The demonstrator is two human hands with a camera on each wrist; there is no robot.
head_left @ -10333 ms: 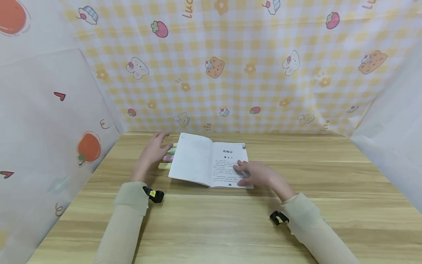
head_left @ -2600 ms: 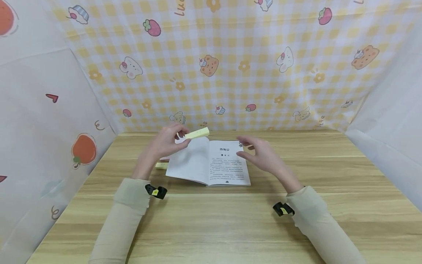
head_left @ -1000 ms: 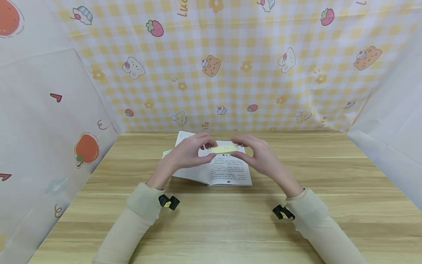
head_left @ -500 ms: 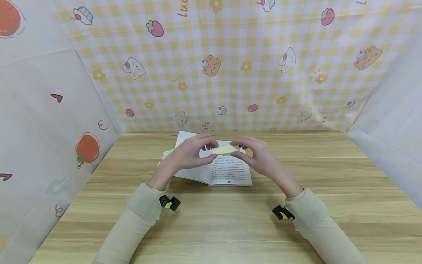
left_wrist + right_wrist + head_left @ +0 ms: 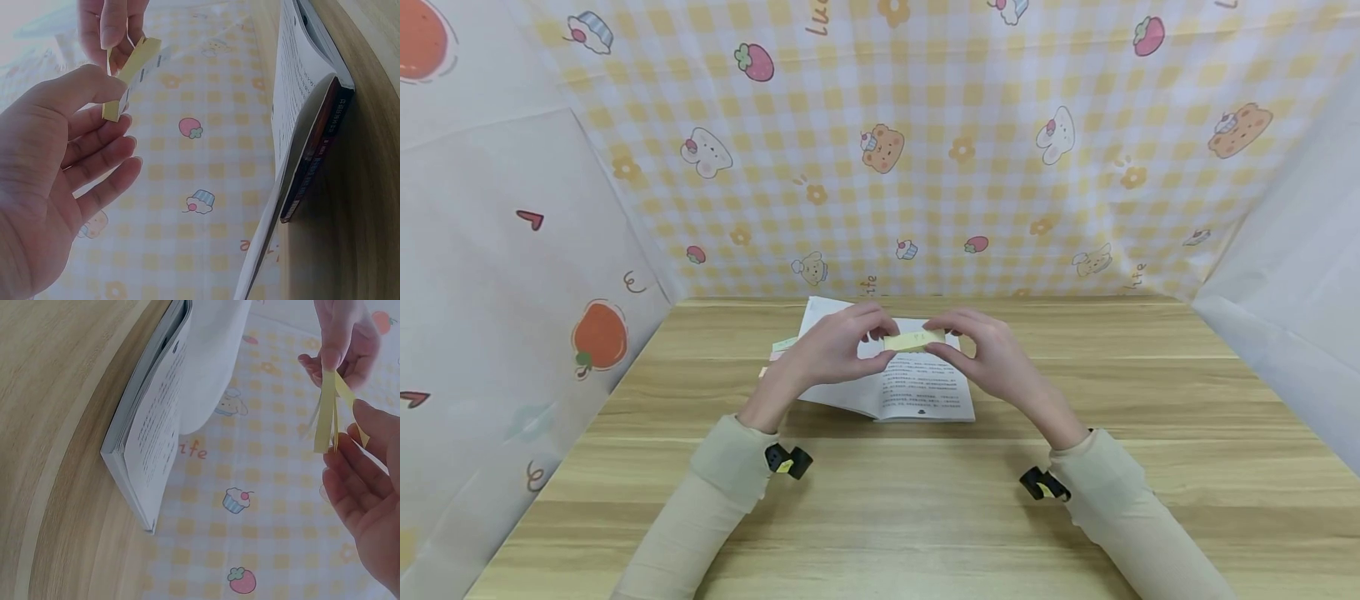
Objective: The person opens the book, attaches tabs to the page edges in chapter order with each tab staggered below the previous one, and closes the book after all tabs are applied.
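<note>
Over the open book, both hands hold a narrow pad of yellow sticky notes. My left hand pinches the pad's left end between thumb and fingers. The right hand is at the other end, its thumb and fingertips pinching a yellow strip. In the right wrist view the strips of the pad fan apart, and one bends away toward the right hand. Small dark marks show on the pad's pale face. The left wrist view shows the left hand's other fingers spread loosely behind the pad.
Coloured sticky notes lie at the book's left edge, partly hidden by the left hand. The book rests on a wood-grain table. A yellow checked cloth hangs behind, with white sheets at both sides.
The left hand took the yellow sticky note pad from left of the book and carried it right. The right hand left the page and gripped the pad's other end. Lately both hands hardly moved.
</note>
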